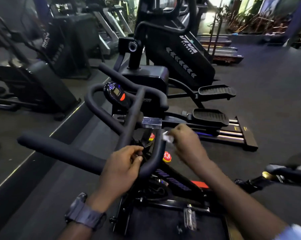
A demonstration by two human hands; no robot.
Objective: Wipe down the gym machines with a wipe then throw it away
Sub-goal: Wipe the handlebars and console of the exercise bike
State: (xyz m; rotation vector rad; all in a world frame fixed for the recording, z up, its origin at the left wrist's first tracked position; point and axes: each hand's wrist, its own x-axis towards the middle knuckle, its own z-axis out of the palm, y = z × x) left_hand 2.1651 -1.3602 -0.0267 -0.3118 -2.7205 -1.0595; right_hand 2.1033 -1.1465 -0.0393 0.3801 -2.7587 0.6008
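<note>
A black exercise bike stands right below me, its padded handlebars (63,151) spreading across the middle of the view. My right hand (186,144) pinches a crumpled white wipe (168,136) against the right curved bar (156,153). My left hand (122,168), with a watch on the wrist, curls its fingers round a black strap or lever (144,148) at the centre of the handlebars. A small console (116,92) with a screen and orange button sits at the front of the bars.
An elliptical machine (181,54) with foot pedals stands just ahead. More black machines (42,80) line the left, treadmills further back. A red knob (167,156) shows under the bars. Another bike's saddle (288,172) juts in at the right. Dark rubber floor (267,101) lies to the right.
</note>
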